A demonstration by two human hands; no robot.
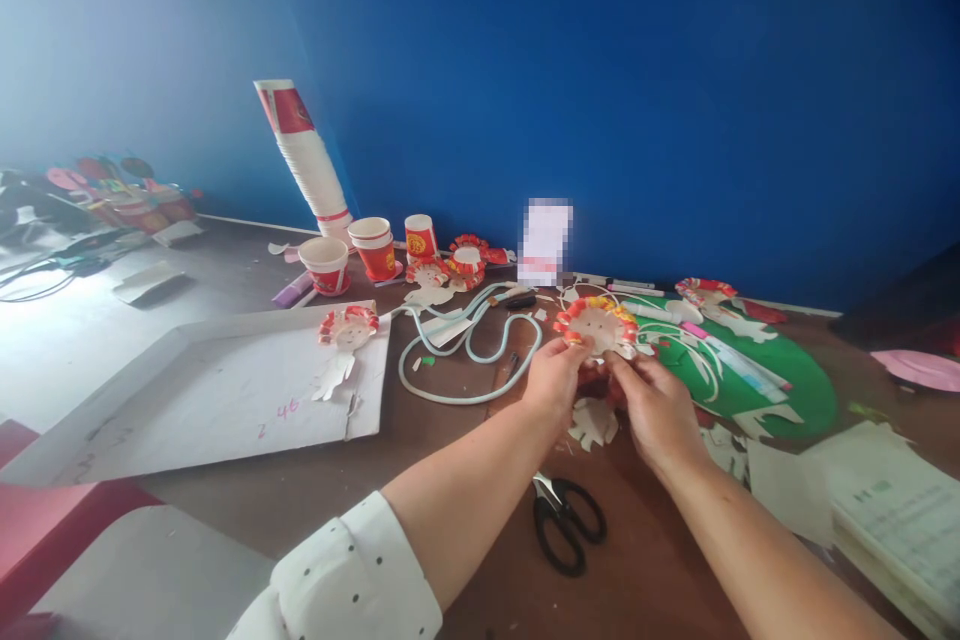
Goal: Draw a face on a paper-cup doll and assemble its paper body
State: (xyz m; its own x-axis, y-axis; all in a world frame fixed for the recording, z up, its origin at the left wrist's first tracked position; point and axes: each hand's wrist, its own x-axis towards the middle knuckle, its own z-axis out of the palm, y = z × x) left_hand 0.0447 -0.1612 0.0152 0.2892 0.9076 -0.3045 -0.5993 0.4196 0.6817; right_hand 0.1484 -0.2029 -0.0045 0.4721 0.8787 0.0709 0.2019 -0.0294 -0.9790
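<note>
A: Take the pale blue cable as our landmark. What's left of it?

B: A shallow white tray, its right end just beside the cable, with pink figures written inside. Farther from the person than the cable, also to its left, a tall tower of nested cups leans leftward.

A: And closer in?

B: A red-and-white cup, left of the cable and beyond it. Then a red-rimmed cut-out, lying on the tray end nearest the cable.

A: Now the hands?

B: The left hand is just right of the cable, thumb and fingers pinching the lower left edge of a frilled paper piece. Some of its fingertips are hidden.

A: And below that?

B: Black-handled scissors, right of the cable and closer to the person. Between the hands, right of the cable, there's a white cut shape; I can't tell whether it's joined to the piece.

A: Where exactly is the piece?

B: Raised, right of the cable, its red-and-yellow rim uppermost. The right hand pinches its lower right edge between thumb and fingers.

A: Farther right?

B: A green mat, well right of the cable, with a pink-capped marker on it.
</note>
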